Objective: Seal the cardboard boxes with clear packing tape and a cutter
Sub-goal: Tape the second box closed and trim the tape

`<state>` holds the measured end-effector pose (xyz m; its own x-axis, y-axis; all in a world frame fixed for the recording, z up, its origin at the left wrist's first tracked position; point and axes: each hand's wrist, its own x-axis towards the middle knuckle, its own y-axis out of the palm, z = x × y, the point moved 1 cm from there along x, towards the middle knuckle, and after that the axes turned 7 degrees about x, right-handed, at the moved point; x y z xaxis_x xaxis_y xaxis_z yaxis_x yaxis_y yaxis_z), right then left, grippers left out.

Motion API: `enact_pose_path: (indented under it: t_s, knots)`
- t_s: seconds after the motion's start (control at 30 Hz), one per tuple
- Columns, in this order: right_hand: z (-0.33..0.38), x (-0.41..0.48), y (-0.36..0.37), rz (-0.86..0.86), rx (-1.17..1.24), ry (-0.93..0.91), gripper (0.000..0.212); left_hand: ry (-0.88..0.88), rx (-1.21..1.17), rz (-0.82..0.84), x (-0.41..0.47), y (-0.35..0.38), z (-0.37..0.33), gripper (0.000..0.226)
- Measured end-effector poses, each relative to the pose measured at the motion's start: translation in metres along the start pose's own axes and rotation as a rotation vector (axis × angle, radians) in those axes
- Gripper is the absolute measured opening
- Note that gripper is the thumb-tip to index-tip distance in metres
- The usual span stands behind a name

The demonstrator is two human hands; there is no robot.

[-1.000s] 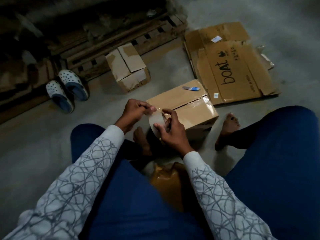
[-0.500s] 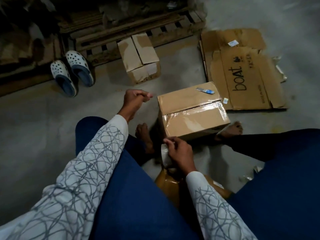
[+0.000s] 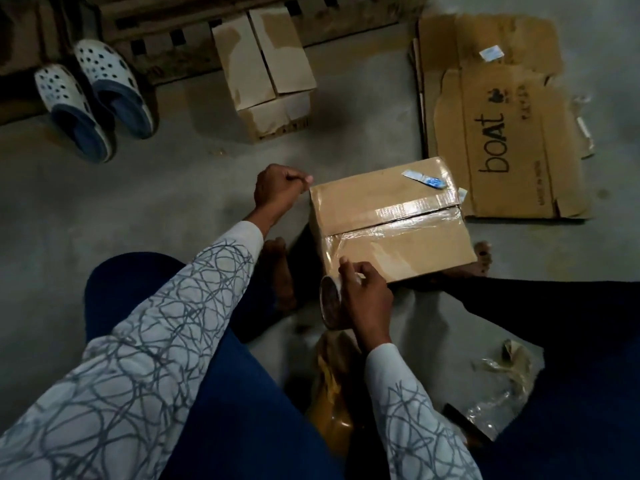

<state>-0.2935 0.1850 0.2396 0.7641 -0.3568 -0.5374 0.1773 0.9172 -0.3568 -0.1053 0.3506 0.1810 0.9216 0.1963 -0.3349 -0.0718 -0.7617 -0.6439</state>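
Observation:
A closed cardboard box sits on the floor between my bare feet, with clear tape shining along its middle seam. A small blue cutter lies on the box's far right top. My right hand grips the tape roll at the box's near left corner. My left hand is curled at the box's far left corner, pinching what looks like the free end of the clear tape; the strip itself is hard to see.
A second cardboard box stands farther back by a wooden pallet. Flattened "boat" cardboard lies at the right. Two clogs sit at the left. A brown wrapped bundle and crumpled plastic scraps lie between my legs.
My hands parted: the left moved up to the box's far left corner, while the right brought the roll down to the near left corner. The view has tilted down closer to the box.

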Motion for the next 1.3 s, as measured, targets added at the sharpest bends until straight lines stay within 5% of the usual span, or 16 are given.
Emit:
enact_pose_path:
  t_s: [0.17, 0.43, 0.53, 0.6, 0.7, 0.83, 1.3]
  knots:
    - [0.011, 0.033, 0.01, 0.031, -0.101, 0.082, 0.033, 0.042, 0.161, -0.027, 0.016, 0.013, 0.006, 0.024]
    - [0.01, 0.047, 0.025, 0.049, -0.169, 0.147, 0.029, -0.198, 0.019, 0.071, 0.041, 0.03, 0.019, 0.034]
    - [0.009, 0.041, 0.027, 0.022, -0.188, 0.164, 0.028, -0.343, 0.028, 0.138, 0.039, 0.032, 0.02, 0.059]
    - [0.011, 0.038, 0.029, -0.002, -0.199, 0.169, 0.03, -0.377, 0.128, 0.019, 0.036, 0.029, 0.023, 0.074]
    - [0.013, 0.035, 0.032, -0.016, -0.244, 0.169, 0.034, -0.189, 0.117, -0.179, 0.023, 0.024, 0.013, 0.035]
    - [0.018, 0.031, 0.035, -0.03, -0.293, 0.179, 0.034, 0.16, 0.172, 0.064, 0.004, 0.046, 0.003, 0.038]
    - [-0.011, -0.011, 0.014, -0.023, -0.392, 0.109, 0.052, 0.042, 0.137, 0.072, 0.01, 0.064, 0.023, 0.038]
